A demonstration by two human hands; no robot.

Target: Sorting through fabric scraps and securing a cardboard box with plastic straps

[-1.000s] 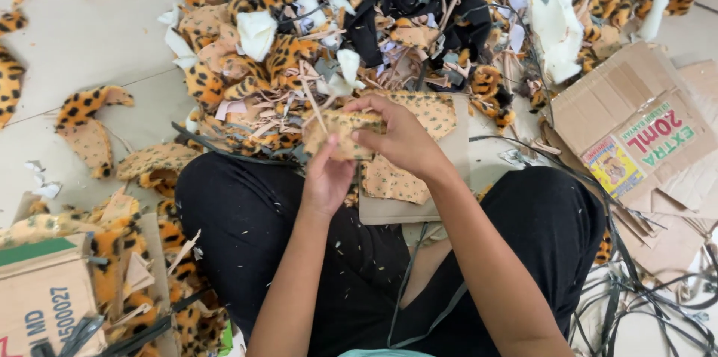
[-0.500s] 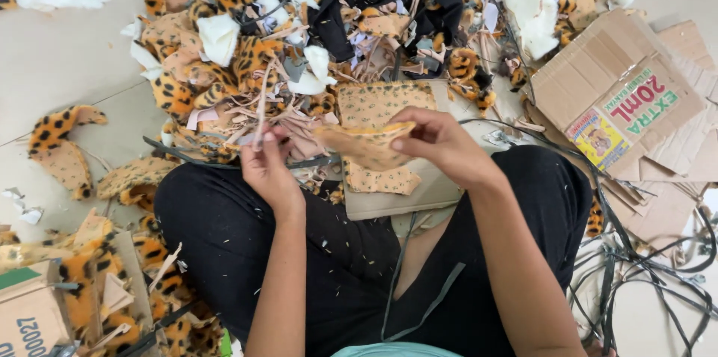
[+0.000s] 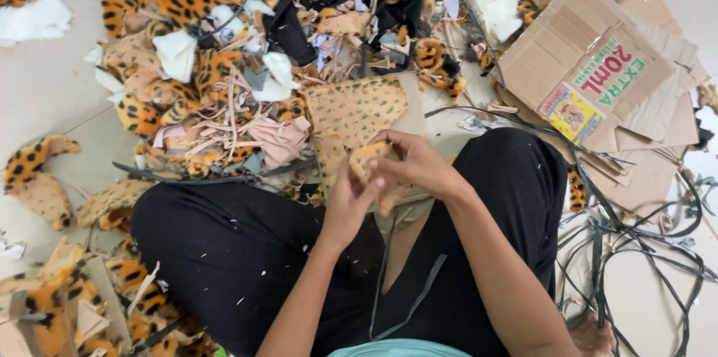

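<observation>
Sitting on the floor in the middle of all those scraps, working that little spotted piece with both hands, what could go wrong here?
The small tan spotted piece, pinched between the left hand and right hand, could slip and vanish among the look-alike leopard-print scraps. The black straps lying tangled beside the right leg might catch a foot on standing up. Loose bits already cling to the black trousers.

Floor workshop: fabric scrap pile [image 3: 247,65], flattened cardboard [image 3: 598,73].
</observation>
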